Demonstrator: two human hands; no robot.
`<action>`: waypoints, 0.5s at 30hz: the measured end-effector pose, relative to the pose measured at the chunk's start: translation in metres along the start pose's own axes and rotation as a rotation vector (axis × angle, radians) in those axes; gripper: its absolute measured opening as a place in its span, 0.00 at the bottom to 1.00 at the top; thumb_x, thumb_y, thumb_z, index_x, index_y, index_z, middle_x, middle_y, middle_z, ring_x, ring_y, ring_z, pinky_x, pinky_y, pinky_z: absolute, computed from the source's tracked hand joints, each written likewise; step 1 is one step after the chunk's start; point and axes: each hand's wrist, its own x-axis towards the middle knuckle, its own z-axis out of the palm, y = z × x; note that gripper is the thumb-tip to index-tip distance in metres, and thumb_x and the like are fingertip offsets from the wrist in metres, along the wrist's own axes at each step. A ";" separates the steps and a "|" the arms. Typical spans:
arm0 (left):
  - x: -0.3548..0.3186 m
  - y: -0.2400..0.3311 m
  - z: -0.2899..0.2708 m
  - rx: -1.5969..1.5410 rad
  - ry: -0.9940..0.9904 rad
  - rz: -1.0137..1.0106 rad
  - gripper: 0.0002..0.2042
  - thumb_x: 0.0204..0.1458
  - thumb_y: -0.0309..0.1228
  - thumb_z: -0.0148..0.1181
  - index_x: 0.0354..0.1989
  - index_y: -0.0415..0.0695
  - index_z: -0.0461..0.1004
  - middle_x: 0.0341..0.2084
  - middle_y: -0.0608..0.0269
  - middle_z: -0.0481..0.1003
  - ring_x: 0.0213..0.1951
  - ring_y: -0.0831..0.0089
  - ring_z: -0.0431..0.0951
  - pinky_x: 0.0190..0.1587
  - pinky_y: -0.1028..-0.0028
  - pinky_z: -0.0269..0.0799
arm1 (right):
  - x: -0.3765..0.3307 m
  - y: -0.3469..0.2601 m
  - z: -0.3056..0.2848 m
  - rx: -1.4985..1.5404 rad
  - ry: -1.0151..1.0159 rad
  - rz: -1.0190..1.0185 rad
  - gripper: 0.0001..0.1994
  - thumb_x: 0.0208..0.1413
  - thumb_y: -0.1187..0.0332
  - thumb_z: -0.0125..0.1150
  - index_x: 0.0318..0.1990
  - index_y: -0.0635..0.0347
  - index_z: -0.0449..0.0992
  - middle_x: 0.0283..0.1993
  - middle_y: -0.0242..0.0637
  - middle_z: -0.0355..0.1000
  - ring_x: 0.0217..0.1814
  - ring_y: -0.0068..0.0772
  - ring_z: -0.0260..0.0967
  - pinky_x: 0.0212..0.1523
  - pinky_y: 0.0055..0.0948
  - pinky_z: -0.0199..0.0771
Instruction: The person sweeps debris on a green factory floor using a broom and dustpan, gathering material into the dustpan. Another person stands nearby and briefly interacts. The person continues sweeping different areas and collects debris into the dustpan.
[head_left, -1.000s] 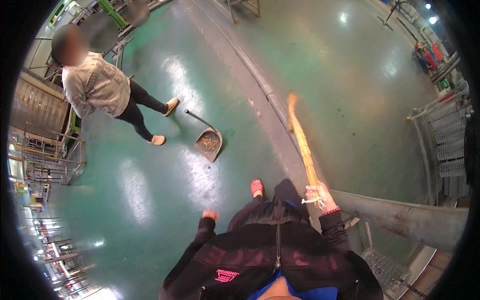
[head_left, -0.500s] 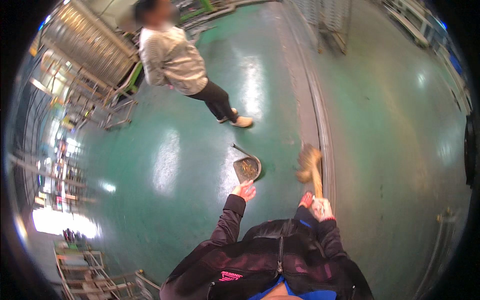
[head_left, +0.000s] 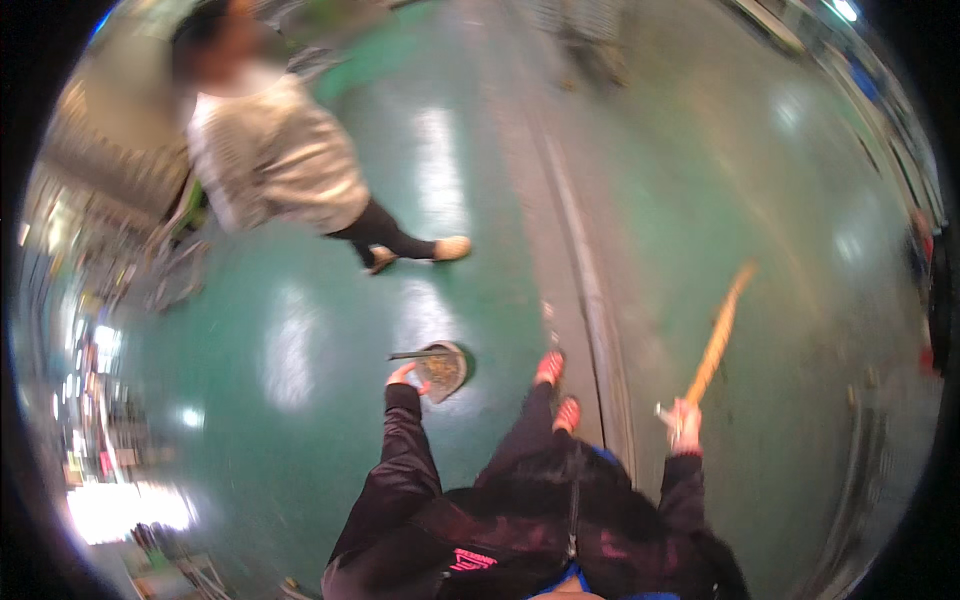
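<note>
My left hand [head_left: 404, 376] is closed at the side of a dustpan [head_left: 446, 386] with a rounded rim and brownish debris inside. Its dark stick handle [head_left: 415, 354] runs leftward past my fingers; blur hides exactly where I grip. Out to the right, my right hand [head_left: 683, 424] is wrapped round a yellow-brown broom [head_left: 716, 340]. The broom points up and away to the right, looking narrow and smeared, and its far end is over the grey-green floor. A short pale end of it pokes out by my thumb.
Another person [head_left: 275, 160] in a light top and dark trousers stands ahead on the left. A raised metal floor strip [head_left: 588, 290] runs away from me, right of my red shoes [head_left: 550, 368]. Blurred racks [head_left: 90, 200] line the left, and a rack stand [head_left: 595, 45] is far ahead.
My right hand has swung the broom rightward across the floor strip. The dustpan has turned and moved left with my left hand. My feet are now in a stride, and the view has shifted.
</note>
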 end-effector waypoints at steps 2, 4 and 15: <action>0.015 -0.008 0.005 0.082 0.099 0.067 0.33 0.33 0.23 0.59 0.52 0.52 0.53 0.42 0.53 0.56 0.42 0.56 0.59 0.34 0.54 0.66 | 0.003 -0.027 -0.006 -0.100 -0.022 -0.013 0.06 0.46 0.71 0.49 0.21 0.54 0.60 0.16 0.24 0.54 0.14 0.18 0.51 0.14 0.16 0.55; 0.020 -0.018 0.003 0.250 0.127 0.247 0.35 0.33 0.21 0.57 0.53 0.52 0.49 0.49 0.53 0.56 0.45 0.57 0.60 0.36 0.57 0.65 | 0.000 -0.056 -0.007 0.468 -0.103 0.174 0.07 0.42 0.76 0.50 0.21 0.59 0.58 0.16 0.29 0.56 0.10 0.20 0.50 0.09 0.15 0.54; 0.069 -0.086 -0.053 0.562 -0.248 0.067 0.13 0.38 0.25 0.52 0.36 0.44 0.67 0.39 0.55 0.62 0.37 0.57 0.64 0.33 0.56 0.66 | -0.100 0.004 -0.027 0.798 0.116 -0.009 0.04 0.43 0.79 0.51 0.27 0.66 0.63 0.16 0.29 0.56 0.14 0.20 0.52 0.14 0.16 0.57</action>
